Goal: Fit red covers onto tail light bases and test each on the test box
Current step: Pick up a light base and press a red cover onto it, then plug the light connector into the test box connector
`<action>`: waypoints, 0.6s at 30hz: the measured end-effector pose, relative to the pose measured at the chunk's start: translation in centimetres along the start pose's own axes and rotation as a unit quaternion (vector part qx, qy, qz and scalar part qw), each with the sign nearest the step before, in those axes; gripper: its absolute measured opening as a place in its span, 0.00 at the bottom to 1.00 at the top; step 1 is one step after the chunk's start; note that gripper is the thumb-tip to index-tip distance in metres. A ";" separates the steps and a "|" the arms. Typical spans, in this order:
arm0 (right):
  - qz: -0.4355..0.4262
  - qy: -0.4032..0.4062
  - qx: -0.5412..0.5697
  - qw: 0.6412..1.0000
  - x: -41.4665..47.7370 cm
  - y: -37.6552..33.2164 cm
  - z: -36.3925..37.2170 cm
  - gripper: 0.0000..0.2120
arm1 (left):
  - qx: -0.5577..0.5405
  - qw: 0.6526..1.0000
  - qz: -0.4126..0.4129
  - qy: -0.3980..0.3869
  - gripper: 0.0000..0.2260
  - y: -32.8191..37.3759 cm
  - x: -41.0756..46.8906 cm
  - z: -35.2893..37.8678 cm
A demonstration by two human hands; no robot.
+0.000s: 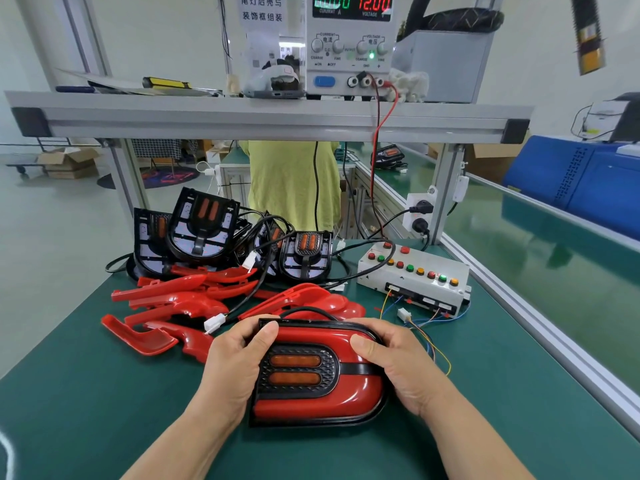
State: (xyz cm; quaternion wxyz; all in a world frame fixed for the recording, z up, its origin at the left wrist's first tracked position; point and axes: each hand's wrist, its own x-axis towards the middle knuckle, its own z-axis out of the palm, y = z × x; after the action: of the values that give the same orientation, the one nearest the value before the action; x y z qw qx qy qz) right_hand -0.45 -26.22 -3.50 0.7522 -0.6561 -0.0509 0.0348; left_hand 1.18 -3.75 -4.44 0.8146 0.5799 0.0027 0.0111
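You hold one tail light [318, 372] flat on the green bench mat [104, 410] right in front of you. Its red cover [360, 386] is seated over the black base [311, 422], whose rim shows all round.

Your left hand [235, 362] grasps the near-left end and your right hand [401, 362] wraps the far-right corner. Both thumbs lie on top of the cover, a hold that looks meant to press the two parts together evenly.

The light's black cable [308, 310] loops off the back edge. A white plug [213, 323] lies free on the mat just beside your left hand, so testing appears not yet begun.

Behind your hands, within easy reach, loose covers [173, 299] lie in a jumbled heap. Past them, bare bases [202, 226] lean in a stack with their cables tangled.

The test box [412, 275] stands to the right, and its own white connector [403, 313] trails towards you on coloured wires. One green lamp on the box glows.

On the shelf [270, 116] above, the power supply [349, 46] reads 12.00 volts and zero current.

- **Containers:** a grey bin [446, 64] with a dark liner sits beside the supply, and its contents are hidden.
- **On the floor, far left:** open cardboard boxes [67, 162] stand, and their contents cannot be made out.
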 end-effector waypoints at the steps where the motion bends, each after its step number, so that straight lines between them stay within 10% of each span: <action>1: -0.001 0.002 -0.004 1.000 0.0 0.0 0.0 0.15 | 0.009 1.000 0.002 0.002 0.08 -0.1 0.1 -0.1; 12: 0.038 -0.039 -0.115 0.992 -0.4 -1.4 -0.9 0.13 | 0.026 0.999 -0.024 -0.014 0.11 -0.2 0.0 -0.2; 18: -0.007 0.245 -0.359 0.901 1.3 -3.6 -4.3 0.06 | 0.104 0.994 0.001 -0.025 0.09 0.3 -1.0 0.3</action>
State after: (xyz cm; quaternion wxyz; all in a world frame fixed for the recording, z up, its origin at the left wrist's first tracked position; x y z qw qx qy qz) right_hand 1.33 -30.83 -0.52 0.4547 -0.8689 0.1214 -0.1532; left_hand 0.14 -3.91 -4.03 0.7496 0.6617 -0.0170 -0.0024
